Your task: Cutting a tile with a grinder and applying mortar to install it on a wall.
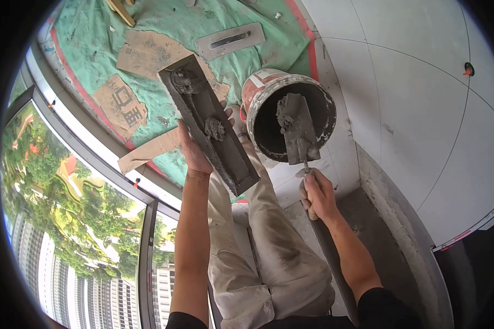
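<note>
My left hand (196,151) is wrapped around a long, narrow rectangular slab (203,112) from below, holding it tilted. Grey mortar coats its upper face, with one lump (185,81) at the far end and another lump (215,129) near the middle. In my right hand (319,196) is the handle of a trowel (306,123). Its flat blade carries wet grey mortar and sits over the mouth of a red and white bucket (252,90). The bucket is tipped so its dark inside faces me, and its rim is crusted with mortar.
A flat finishing trowel (230,40) lies on the green sheet (93,49), near torn cardboard pieces (148,49). Window frames (145,241) run along the left. To the right stands a wall of large pale tiles (417,109) with an orange clip (468,70).
</note>
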Action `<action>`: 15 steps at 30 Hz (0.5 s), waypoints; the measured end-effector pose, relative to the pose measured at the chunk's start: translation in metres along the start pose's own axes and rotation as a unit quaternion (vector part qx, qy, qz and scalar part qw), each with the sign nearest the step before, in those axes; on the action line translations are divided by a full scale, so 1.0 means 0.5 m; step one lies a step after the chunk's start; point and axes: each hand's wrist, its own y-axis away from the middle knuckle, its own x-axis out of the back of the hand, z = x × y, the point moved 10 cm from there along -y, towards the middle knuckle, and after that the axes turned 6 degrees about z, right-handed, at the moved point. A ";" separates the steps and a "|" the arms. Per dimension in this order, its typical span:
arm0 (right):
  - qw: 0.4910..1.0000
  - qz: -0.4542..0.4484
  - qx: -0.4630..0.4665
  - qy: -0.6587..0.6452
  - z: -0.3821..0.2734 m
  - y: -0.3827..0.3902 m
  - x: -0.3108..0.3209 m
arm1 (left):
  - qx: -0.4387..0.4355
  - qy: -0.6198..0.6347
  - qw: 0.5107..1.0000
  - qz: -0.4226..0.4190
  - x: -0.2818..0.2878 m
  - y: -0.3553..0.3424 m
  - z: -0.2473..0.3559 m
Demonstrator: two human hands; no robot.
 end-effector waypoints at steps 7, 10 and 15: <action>0.941 0.055 0.241 0.231 -0.058 0.272 -0.065 | -0.007 0.045 0.999 -0.023 -0.032 -0.034 -0.011; 0.923 0.047 0.190 0.332 0.027 0.225 -0.131 | -0.015 0.078 0.997 0.001 -0.021 -0.046 -0.031; 0.939 0.047 0.160 0.301 0.034 0.268 -0.119 | -0.008 0.117 0.993 -0.016 -0.044 -0.042 -0.042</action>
